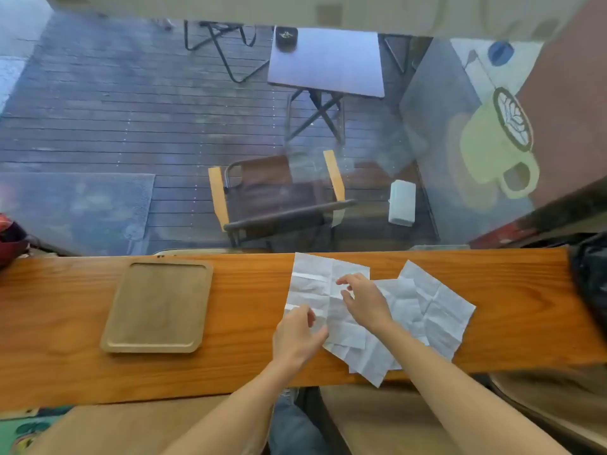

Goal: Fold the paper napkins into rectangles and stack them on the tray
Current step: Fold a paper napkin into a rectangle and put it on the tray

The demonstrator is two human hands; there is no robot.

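Several unfolded white paper napkins (pixel 427 310) overlapping on wooden counter (pixel 65 323), topmost napkin (pixel 312 280) under both hands, left hand (pixel 297 336) fingers loosely curled at its near edge, right hand (pixel 364 300) fingers spread on it, wooden tray (pixel 157 348) well left.

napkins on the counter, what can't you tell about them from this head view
- How many napkins there are: the unfolded sheets overlap, and the left hand and right hand cover part of them.
- Whether either hand pinches paper: fingertips blurred.
- The frontmost sheet's lower corner hangs past the counter edge.
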